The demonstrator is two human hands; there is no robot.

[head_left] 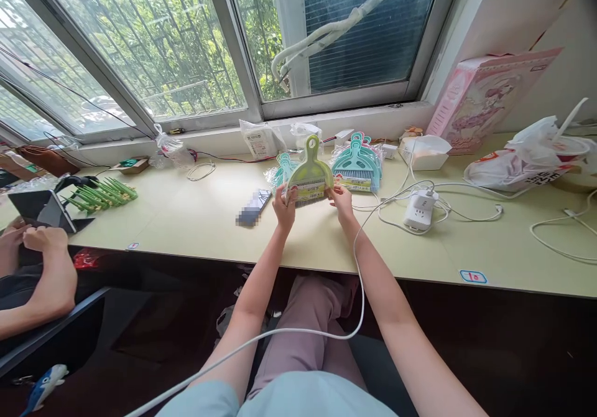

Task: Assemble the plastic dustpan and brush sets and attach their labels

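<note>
A small green dustpan and brush set with a yellow label is held up between my hands, its handle pointing away from me. My left hand grips its left edge, fingers closed. On the other edge, my right hand pinches the set near the label's end. Just behind it to the right lies a pile of similar turquoise dustpan sets, with pink edges showing at the top. Another turquoise set is partly hidden behind the green one. A dark phone, partly blurred, rests left of my left hand.
A white cable crosses my right forearm to a power strip. At right are a tissue box, a plastic bag and a pink box. Leftward, green stems lie near another person's hands and a tablet.
</note>
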